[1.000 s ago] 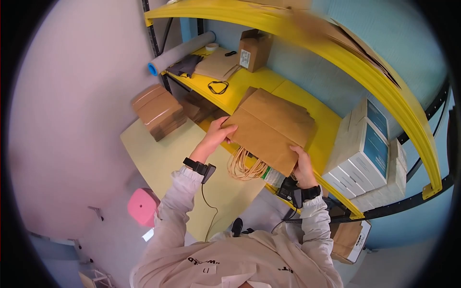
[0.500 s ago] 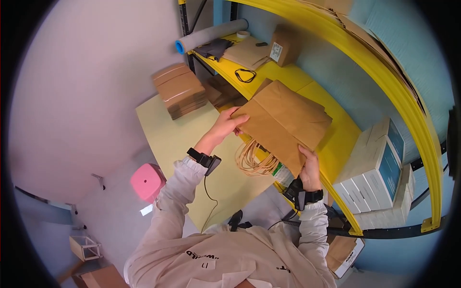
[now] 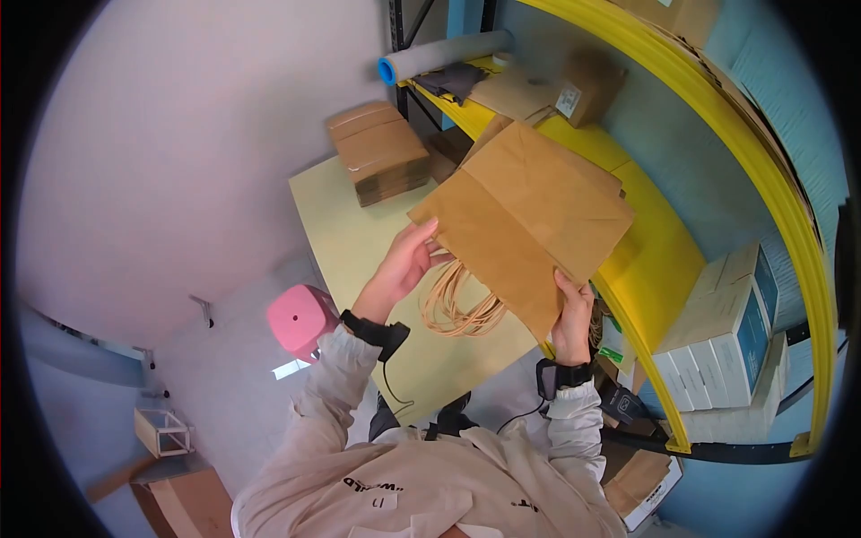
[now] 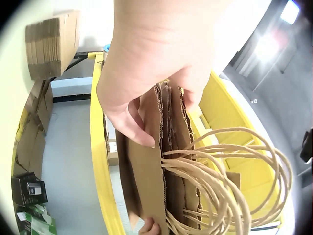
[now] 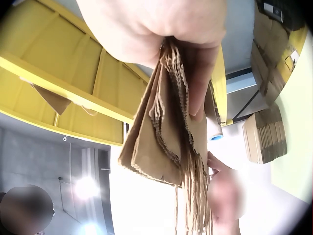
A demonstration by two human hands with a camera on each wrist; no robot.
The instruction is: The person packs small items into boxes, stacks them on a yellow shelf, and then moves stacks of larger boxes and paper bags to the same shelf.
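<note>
A flat stack of brown paper bags (image 3: 529, 211) is held between both hands in the head view. My left hand (image 3: 404, 267) pinches its left corner, thumb on top. At the lower right edge, my right hand (image 3: 572, 318) grips it, the thumb lying on the upper face. Looped twisted-paper handles (image 3: 462, 305) hang from the near edge, over the pale table. The left wrist view shows the jagged bag mouths (image 4: 166, 161) with left fingers around them. In the right wrist view, the layered edges (image 5: 168, 73) are squeezed between thumb and fingers.
A pale table (image 3: 341, 229) carries a bundle of flattened cardboard (image 3: 377, 152). Beyond the bags runs a yellow shelf (image 3: 659, 238) with white boxes (image 3: 717, 332), a carton (image 3: 587, 85) and a grey roll (image 3: 448, 56). A pink stool (image 3: 303, 320) stands left on the floor.
Both hands have carried the bags away from the yellow shelf toward the pale table, and the handles now hang over it. The head view has turned to the left.
</note>
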